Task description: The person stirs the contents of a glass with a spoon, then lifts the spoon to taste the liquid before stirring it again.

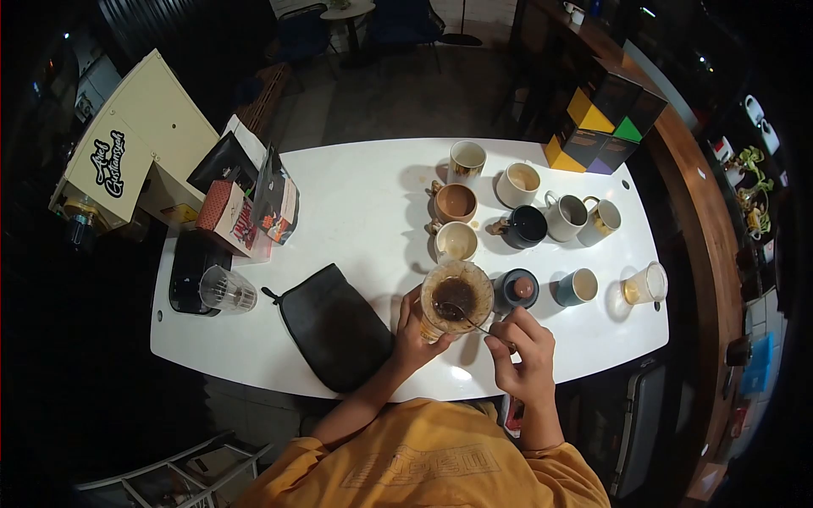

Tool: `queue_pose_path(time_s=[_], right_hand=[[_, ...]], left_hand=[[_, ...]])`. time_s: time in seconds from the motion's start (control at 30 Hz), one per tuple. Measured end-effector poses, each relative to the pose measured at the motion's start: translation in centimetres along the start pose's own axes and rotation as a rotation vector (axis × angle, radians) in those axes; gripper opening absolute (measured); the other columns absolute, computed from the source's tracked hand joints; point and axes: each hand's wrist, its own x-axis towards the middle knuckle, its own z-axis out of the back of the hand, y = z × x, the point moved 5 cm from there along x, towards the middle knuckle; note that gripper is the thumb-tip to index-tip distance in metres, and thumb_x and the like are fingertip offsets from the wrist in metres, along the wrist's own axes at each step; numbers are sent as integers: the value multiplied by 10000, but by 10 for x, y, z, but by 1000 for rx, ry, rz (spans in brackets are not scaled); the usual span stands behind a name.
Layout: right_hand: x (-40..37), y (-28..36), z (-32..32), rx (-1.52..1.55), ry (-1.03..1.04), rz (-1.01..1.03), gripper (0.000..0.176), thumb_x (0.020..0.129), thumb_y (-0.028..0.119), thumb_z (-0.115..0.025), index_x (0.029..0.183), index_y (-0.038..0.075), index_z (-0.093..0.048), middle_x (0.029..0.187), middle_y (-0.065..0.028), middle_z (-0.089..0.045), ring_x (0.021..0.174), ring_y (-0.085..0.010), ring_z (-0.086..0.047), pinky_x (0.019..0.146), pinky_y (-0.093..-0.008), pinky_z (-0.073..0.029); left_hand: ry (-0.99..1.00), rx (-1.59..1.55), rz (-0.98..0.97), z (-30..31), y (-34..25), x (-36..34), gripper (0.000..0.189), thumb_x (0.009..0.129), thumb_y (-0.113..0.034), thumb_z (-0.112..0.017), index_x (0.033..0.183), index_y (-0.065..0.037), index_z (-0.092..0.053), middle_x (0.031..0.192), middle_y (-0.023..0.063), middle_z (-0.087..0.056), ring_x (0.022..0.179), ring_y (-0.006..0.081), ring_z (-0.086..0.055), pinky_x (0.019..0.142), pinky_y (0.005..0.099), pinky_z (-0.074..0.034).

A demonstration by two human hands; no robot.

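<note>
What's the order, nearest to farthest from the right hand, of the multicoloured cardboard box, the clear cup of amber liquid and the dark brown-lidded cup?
Right hand holds a metal spoon, left hand the glass dripper.
1. Dark brown-lidded cup, just beyond it.
2. Clear cup of amber liquid, farther right.
3. Multicoloured cardboard box, far table edge.

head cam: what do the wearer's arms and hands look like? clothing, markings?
Bare left hand and right hand: no gloves; no watch or rings that I can make out. Mustard-orange long-sleeved top, left sleeve and right sleeve pushed up, forearms uncovered. Outlined lettering on the chest.
</note>
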Motion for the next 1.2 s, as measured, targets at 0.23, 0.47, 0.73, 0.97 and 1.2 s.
queue_pose_path(time_s=[0.23,0.47,0.73,0.97,1.2], right_hand=[[0,-2,-1,-7,12,-6,116,760,10,-735,829,33,-645,749,-77,-502,542,-267,-512,495,-365,-407],[0,-2,0,-11,-1,-12,120,763,13,-737,832,37,-642,752,-78,-498,552,-266,-521,503,-366,-415],[-1,-7,-3,-39,12,-37,118,787,31,-744,856,41,-648,771,-79,-510,568,-265,-541,511,-369,-429],[0,-10,-3,-55,-11,-53,121,809,34,-732,913,34,-671,782,-84,-527,584,-264,-564,522,-364,-446],[0,-5,4,-113,-92,35,137,799,25,-730,921,17,-668,773,-83,-531,582,-251,-567,520,-354,-437]], left_hand=[[0,15,-2,-1,1,-2,718,833,-384,-792,1358,15,-507,1359,261,-511,1236,433,-512,1005,520,-463],[4,0,17,-1,2,-3,718,826,-372,-797,1356,15,-507,1349,261,-515,1231,437,-514,996,519,-471],[-13,18,-27,0,-2,3,758,857,-485,-750,1305,78,-513,1236,257,-528,1096,424,-538,930,522,-460],[-20,18,-21,-3,2,-1,748,848,-474,-764,1294,73,-520,1221,244,-531,1091,419,-539,920,519,-460],[6,-5,1,-2,4,-3,721,819,-354,-816,1348,26,-507,1361,265,-506,1246,431,-516,1007,510,-476]])
